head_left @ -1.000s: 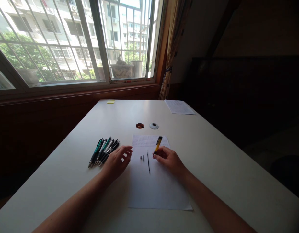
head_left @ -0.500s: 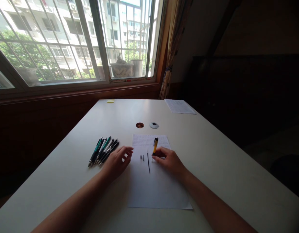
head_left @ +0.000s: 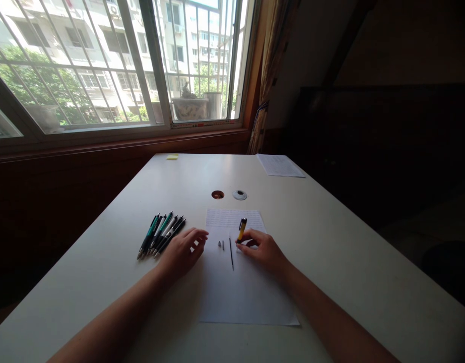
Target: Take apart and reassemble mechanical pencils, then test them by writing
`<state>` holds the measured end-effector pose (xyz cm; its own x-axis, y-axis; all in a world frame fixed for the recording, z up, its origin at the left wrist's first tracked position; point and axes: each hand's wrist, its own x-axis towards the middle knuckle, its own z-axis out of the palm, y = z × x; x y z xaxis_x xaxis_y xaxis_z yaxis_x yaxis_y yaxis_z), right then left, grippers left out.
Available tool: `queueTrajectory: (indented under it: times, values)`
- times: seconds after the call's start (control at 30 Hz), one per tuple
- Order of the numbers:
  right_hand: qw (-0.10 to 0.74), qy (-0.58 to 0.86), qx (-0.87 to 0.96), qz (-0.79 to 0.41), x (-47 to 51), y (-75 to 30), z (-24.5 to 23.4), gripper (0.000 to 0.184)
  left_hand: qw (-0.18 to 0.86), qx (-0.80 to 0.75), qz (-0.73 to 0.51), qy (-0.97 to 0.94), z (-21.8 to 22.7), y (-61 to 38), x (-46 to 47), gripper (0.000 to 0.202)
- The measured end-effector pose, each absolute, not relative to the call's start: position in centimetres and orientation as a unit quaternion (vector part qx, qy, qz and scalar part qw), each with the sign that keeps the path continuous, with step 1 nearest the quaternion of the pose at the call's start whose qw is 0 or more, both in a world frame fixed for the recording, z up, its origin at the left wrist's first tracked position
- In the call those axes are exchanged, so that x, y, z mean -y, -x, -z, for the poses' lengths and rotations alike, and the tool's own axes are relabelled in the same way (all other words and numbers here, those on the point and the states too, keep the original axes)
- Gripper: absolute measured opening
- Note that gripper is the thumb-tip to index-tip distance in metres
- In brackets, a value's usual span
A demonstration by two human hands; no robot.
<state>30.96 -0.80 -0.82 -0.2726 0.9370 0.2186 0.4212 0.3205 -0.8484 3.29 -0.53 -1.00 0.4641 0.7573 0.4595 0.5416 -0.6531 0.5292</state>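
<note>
Between the thumb and fingers of my right hand [head_left: 263, 248] is a yellow and black pen barrel [head_left: 242, 230], tilted with its clip end up. Beneath it lies a sheet of paper [head_left: 247, 300] with lines of writing across its top. On the sheet, left of the barrel, rest a thin dark pen refill [head_left: 231, 253], a small spring [head_left: 223, 245] and a small pen tip [head_left: 219, 244]. My left hand [head_left: 185, 248] rests at the sheet's left edge, fingers loosely curved and apart, holding nothing. Just left of it sits a pile of several pens [head_left: 162, 234], green, white and black.
The white table [head_left: 115, 237] has an open round cable hole [head_left: 217, 195] and a round grommet cover [head_left: 239, 195] beyond the sheet. Other papers [head_left: 280, 165] lie at the far right corner, a yellow sticky note [head_left: 172, 157] at the far left. A barred window [head_left: 104, 65] stands behind.
The pen barrel has tilted a little more to the right and dipped slightly in my right hand. My left hand and the loose parts stay practically where they were.
</note>
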Motion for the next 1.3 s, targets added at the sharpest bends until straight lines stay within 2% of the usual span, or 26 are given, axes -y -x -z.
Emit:
queueTrajectory:
  times: [0.67,0.97,1.3]
  values:
    - [0.38,0.429,0.662,-0.483,1.11,-30.68,0.81,0.019,0.141,-0.395,-0.321,-0.849,0.87,-3.39,0.43,0.017]
    - [0.377,0.446,0.664,-0.467,1.07,-30.64,0.9,0.024,0.147,-0.393,-0.318,-0.85,0.94,-3.34,0.48,0.018]
    - [0.387,0.458,0.675,-0.43,0.81,-30.91,1.01,0.019,0.151,-0.394,-0.312,-0.851,0.96,-3.32,0.52,0.019]
